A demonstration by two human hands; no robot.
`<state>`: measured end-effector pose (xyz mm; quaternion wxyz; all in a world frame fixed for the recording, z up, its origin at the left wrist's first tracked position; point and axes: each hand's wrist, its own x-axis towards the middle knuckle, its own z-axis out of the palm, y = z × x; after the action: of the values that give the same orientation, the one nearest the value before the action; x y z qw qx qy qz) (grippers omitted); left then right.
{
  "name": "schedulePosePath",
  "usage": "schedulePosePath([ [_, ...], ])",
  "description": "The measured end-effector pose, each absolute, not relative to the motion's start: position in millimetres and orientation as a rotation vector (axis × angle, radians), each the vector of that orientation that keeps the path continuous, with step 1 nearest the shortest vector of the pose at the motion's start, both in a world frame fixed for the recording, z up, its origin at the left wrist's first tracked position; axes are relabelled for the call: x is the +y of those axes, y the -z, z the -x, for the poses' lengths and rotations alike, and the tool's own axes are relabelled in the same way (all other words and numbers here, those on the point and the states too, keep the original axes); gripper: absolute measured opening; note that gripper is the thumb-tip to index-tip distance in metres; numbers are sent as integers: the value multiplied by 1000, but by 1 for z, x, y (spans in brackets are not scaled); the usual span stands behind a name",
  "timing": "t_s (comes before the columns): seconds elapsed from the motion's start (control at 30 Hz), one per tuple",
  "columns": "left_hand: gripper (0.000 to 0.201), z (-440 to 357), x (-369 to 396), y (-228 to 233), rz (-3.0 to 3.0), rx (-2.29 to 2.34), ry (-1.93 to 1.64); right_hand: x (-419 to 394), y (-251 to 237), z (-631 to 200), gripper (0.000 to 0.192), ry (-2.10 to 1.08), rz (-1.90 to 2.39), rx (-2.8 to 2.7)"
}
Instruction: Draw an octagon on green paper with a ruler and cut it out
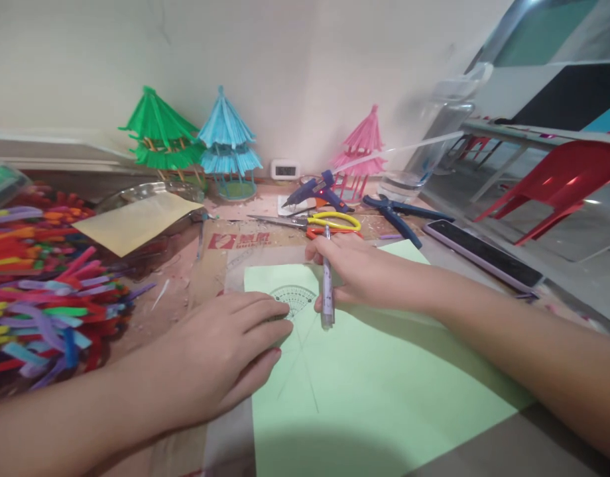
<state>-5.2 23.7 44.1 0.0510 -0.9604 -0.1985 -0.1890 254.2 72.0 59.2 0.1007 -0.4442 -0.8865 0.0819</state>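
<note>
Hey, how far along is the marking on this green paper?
Done: several pencil lines fan out across the green paper from the protractor. In hand: left hand presses the protractor flat, right hand holds a pen at its edge. Left: the sheet is uncut; the scissors lie untouched.

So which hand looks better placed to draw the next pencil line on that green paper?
The right hand, probably: it already grips the clear mechanical pencil, tip beside the small clear protractor. The left hand lies flat, pinning the protractor on the light green paper sheet.
</note>
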Motion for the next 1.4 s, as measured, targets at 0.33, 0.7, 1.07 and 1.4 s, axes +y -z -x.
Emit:
schedulePosePath([
  [0.33,37,5,21,-46,2870,-587,560,73,-62,-257,36,-368,1310,-2541],
  [0.7,32,7,20,-44,2909,-615,575,85,-75,-275,20,-354,1304,-2469],
  [1.07,31,7,15,-48,3034,-530,609,97,-42,-269,25,-123,1157,-2349],
  [1.4,49,16,28,-41,2816,-803,509,87,-45,-268,13,-73,1041,-2360],
])
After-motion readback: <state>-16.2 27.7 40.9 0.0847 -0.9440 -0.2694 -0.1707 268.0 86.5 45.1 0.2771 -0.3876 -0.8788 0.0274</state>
